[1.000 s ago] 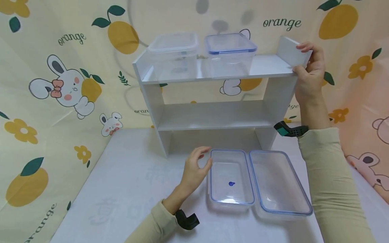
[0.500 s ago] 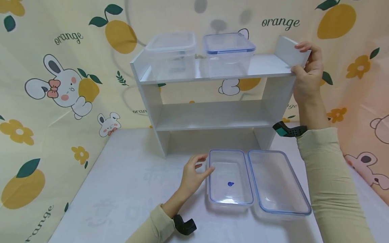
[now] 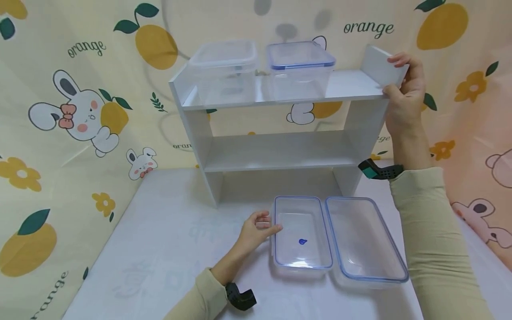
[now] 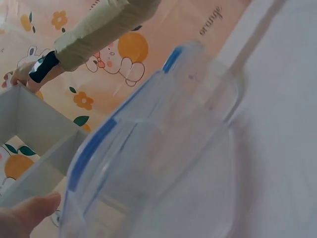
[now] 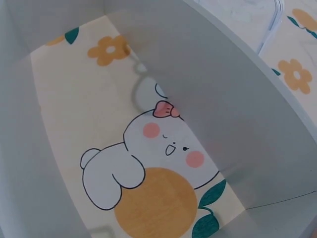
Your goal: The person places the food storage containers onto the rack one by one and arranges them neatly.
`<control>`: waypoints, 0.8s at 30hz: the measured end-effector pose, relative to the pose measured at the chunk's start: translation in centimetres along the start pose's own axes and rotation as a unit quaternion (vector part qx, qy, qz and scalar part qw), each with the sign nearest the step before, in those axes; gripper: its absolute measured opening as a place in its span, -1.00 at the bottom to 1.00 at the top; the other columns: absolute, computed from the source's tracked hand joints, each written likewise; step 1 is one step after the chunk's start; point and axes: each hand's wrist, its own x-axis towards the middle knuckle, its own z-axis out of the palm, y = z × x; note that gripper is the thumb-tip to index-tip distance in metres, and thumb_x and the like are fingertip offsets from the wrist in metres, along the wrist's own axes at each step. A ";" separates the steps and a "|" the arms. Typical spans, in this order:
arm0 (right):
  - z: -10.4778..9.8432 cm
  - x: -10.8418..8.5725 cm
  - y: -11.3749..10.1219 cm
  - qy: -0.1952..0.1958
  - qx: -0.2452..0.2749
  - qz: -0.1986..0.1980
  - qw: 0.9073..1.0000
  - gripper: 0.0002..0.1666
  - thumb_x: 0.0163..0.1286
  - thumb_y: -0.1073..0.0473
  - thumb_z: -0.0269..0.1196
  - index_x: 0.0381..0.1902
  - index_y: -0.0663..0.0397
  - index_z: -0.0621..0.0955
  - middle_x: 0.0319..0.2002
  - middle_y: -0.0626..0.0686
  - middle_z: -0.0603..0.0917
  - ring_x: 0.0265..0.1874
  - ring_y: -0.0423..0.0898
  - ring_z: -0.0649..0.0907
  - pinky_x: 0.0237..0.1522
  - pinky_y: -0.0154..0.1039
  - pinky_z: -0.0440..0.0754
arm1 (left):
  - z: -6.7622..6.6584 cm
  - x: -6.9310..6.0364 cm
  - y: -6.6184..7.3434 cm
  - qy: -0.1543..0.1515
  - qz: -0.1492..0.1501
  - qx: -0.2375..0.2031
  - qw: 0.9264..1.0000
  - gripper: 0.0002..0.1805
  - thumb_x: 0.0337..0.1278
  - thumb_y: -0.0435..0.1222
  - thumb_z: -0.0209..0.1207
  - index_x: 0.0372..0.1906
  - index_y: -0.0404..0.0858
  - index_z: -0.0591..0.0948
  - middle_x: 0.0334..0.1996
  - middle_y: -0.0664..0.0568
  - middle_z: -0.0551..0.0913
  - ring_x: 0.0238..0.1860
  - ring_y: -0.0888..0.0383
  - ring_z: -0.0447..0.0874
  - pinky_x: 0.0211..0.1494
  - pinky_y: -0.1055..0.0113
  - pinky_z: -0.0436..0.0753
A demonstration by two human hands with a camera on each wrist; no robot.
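My right hand (image 3: 406, 98) grips the upper right side panel of a white shelf (image 3: 276, 151), thumb on the front edge and fingers over the outside. At the left side of a clear food container (image 3: 303, 231) with a blue rim and a small blue mark is my left hand (image 3: 256, 231). Its thumb reaches over the rim while its other fingers bend near the container's side. In the left wrist view the thumb (image 4: 37, 210) looks apart from the container (image 4: 158, 144). The right wrist view shows only the shelf boards (image 5: 233, 89), not the hand.
Another blue-rimmed container (image 3: 366, 240) stands close on the right. Two lidded containers, one with a pale lid (image 3: 224, 53) and one with a blue-edged lid (image 3: 300, 55), sit on the top shelf. A patterned orange backdrop (image 3: 100, 26) hangs behind the white table (image 3: 168, 249).
My left hand has moved down along the near container's left side, its thumb now over the rim. The right hand keeps its grip on the shelf. The view has shifted slightly.
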 end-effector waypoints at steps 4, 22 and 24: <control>-0.1 -0.1 0.1 0.002 -0.009 -0.005 1.000 -0.46 0.09 0.75 -0.13 -0.19 0.12 0.48 0.04 0.03 0.49 0.27 -0.02 0.33 0.47 -0.16 0.21 | 0.4 -0.2 -0.3 -0.026 -0.064 -0.019 0.997 -0.35 0.05 -0.22 0.36 0.20 -0.44 0.42 0.00 -0.25 0.61 -0.16 0.15 0.65 -0.14 0.32 0.73; 0.2 -0.1 0.1 0.000 -0.001 -0.006 1.000 -0.47 0.11 0.76 -0.12 -0.17 0.15 0.48 0.06 0.05 0.49 0.28 -0.01 0.34 0.46 -0.15 0.25 | 0.2 -0.5 -0.4 -0.074 -0.196 -0.125 0.970 -0.59 0.10 -0.14 0.32 -0.06 -0.35 0.59 -0.40 0.12 0.67 -0.40 0.26 0.60 -0.31 0.48 0.62; 0.2 -0.2 0.1 0.002 0.001 -0.002 1.000 -0.47 0.11 0.76 -0.12 -0.17 0.15 0.48 0.07 0.04 0.49 0.28 -0.02 0.34 0.46 -0.16 0.26 | 0.0 -0.6 -0.3 -0.085 -0.191 -0.124 0.970 -0.63 0.10 -0.18 0.32 -0.09 -0.34 0.57 -0.39 0.11 0.66 -0.38 0.25 0.60 -0.30 0.47 0.61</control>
